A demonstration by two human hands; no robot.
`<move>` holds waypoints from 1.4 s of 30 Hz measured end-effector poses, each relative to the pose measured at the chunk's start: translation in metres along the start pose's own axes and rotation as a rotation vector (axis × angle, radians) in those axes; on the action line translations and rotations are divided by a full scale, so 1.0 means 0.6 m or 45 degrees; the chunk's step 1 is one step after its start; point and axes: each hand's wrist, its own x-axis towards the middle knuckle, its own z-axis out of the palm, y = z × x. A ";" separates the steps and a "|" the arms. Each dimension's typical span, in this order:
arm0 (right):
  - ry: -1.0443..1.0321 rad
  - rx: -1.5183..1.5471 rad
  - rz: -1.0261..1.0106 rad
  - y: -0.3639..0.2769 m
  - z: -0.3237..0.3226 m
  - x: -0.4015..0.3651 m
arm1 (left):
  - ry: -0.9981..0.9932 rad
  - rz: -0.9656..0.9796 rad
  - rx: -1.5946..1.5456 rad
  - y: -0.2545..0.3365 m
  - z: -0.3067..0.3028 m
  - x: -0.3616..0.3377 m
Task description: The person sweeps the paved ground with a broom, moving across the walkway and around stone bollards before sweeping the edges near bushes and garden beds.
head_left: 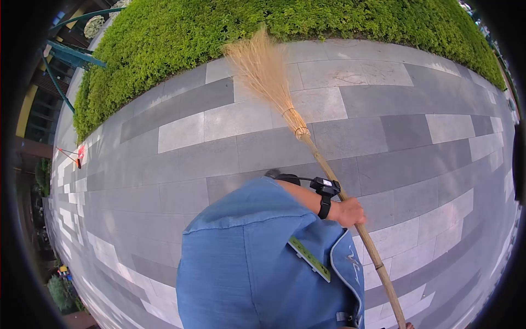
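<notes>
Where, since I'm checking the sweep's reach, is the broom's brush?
Head view, upper centre: the brush lies over the grey paving, tips by the hedge, ahead of the left hand.

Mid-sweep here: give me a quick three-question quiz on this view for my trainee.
1. True or false: the straw broom with a bamboo handle lies unheld on the grey stone paving.
2. What sits on the wrist of the left hand? A) black strapped device B) red glove C) nothing
3. Fill in: beyond the paving grows a green ____.
Key: 1 false; 2 A; 3 hedge.
</notes>
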 end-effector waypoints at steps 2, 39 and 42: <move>-0.239 -0.104 0.319 0.042 0.041 0.113 | 0.023 -0.149 -0.037 -0.024 0.018 -0.016; -0.438 0.003 -0.104 -0.267 0.100 1.150 | 0.402 0.197 0.101 0.053 0.049 1.254; -0.450 -0.025 0.164 -0.270 0.101 1.255 | 0.312 0.067 -0.006 0.102 0.096 1.209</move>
